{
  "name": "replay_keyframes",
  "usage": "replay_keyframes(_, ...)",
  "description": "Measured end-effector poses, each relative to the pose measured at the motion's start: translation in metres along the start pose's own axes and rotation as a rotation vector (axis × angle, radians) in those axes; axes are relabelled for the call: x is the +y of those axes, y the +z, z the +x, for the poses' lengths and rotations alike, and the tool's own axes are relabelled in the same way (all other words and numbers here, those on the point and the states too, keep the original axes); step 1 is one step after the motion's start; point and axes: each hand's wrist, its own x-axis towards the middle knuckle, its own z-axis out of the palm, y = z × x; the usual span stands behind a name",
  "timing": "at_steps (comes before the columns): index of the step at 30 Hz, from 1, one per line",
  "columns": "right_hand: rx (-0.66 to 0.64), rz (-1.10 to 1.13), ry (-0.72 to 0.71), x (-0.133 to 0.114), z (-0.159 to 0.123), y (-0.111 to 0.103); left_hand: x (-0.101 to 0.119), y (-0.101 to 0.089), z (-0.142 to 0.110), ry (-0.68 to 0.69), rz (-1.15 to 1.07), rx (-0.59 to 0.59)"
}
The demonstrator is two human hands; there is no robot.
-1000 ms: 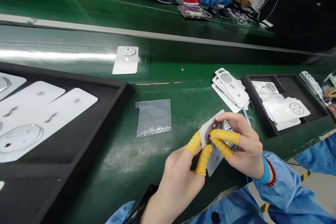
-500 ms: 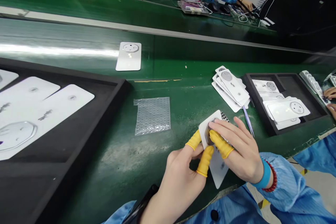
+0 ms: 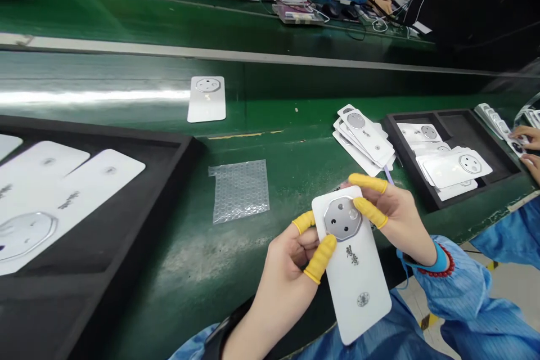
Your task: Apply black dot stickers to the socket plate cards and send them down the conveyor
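A: Where do we find the item in hand?

B: We find the white card point(image 3: 358, 292) at the near right, over the near edge of the green table point(image 3: 198, 253). It is tilted, printed face towards us, with its grey plate point(image 3: 342, 219) at the far end and a small round mark at the near end.

A: How do we record the fingers?

B: On the left hand point(image 3: 291, 264), we note thumb and forefinger pinching the card's left edge, the thumb lying on the face beside the plate. On the right hand point(image 3: 396, 216), we see the thumb on the plate's right side and the forefinger behind the far right corner, gripping between them; we cannot tell exactly where that forefinger touches. All four digits wear yellow covers.

A: And the surroundings?

B: We list a bubble bag point(image 3: 240, 191) flat to the left of the hands, a lone card point(image 3: 206, 104) on the far side, and a large black tray point(image 3: 166, 149) of cards at the left. Right of centre, we log a fanned stack point(image 3: 367, 140) just beside a small black tray point(image 3: 500, 154) holding more cards. At the far right, we observe a co-worker's hands point(image 3: 529, 143).
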Motion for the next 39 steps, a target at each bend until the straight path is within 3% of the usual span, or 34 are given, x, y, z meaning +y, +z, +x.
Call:
replay_keyframes(3,-0.002,0.082,0.100,0.006,-0.003,0.004,-0.003,-0.001,0.000,0.027,0.016,0.060)
replay_keyframes(9,-0.005,0.140,0.111,0.008,-0.006,0.012,-0.017,-0.006,-0.002,0.103,0.139,0.148)
replay_keyframes(12,-0.003,0.141,0.131,0.012,-0.005,0.013,-0.022,-0.009,-0.001,0.078,0.179,0.192)
replay_keyframes(17,0.019,0.127,0.106,0.013,-0.003,0.012,-0.014,-0.011,0.008,-0.057,0.121,0.112)
replay_keyframes(26,0.004,0.128,0.053,0.007,-0.006,0.008,-0.007,-0.010,0.005,-0.043,0.130,0.066)
replay_keyframes(32,0.006,0.130,0.066,0.009,-0.009,0.013,-0.012,-0.009,0.001,-0.006,0.196,0.183)
replay_keyframes(35,0.019,0.125,0.080,0.010,-0.009,0.017,-0.013,-0.009,0.007,-0.030,0.174,0.127)
replay_keyframes(37,0.039,0.110,0.081,0.014,-0.006,0.012,-0.013,-0.012,0.012,-0.043,0.121,0.088)
replay_keyframes(39,0.126,0.054,0.061,0.020,0.004,-0.011,-0.014,-0.017,0.016,-0.027,0.036,0.093)
